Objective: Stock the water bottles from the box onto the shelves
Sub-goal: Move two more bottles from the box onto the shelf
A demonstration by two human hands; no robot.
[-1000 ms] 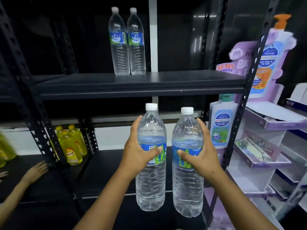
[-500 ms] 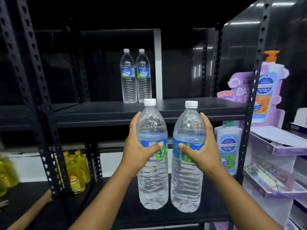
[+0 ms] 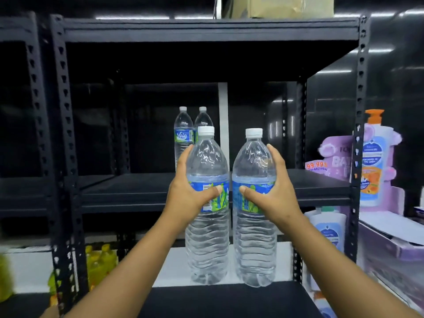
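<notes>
water bottles (image 3: 207,226) upright, side by side; left grip (image 3: 185,193) and right grip (image 3: 274,196) clamped round each label.

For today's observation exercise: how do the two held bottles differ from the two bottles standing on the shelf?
The held bottles are gripped in mid-air, one in each hand; the shelf bottles stand at the back of the shelf. The held bottles' labels face away; one shelf bottle's label faces the camera. All are clear with white caps.

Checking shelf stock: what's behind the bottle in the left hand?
Two water bottles stand on the shelf behind the left-hand bottle, which hides most of the right one.
</notes>
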